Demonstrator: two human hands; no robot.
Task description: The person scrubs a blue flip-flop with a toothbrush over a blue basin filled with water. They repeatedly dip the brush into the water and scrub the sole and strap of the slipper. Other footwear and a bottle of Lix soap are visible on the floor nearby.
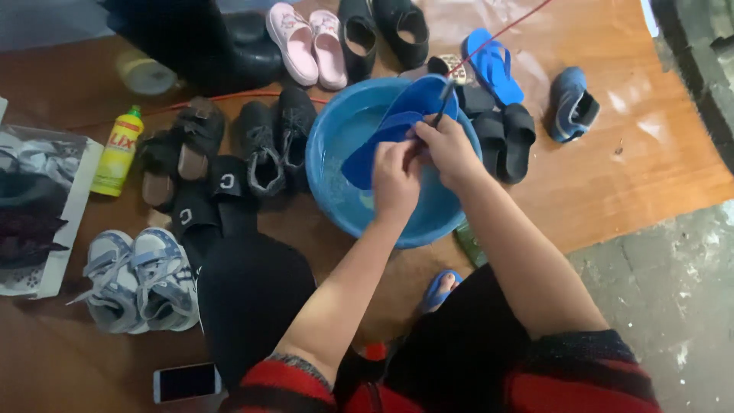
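Blue flip-flop (397, 126) over blue basin (329, 183), both hands' fingers clamped on it, shoes (267, 145) crowding around

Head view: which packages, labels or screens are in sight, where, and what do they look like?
Yellow plastic bottle with green cap and red label: far left, lying on the floor beside dark sandals.
White-edged phone with dark blank screen: bottom left, flat on the floor.
Black-and-white printed package: left edge, flat.
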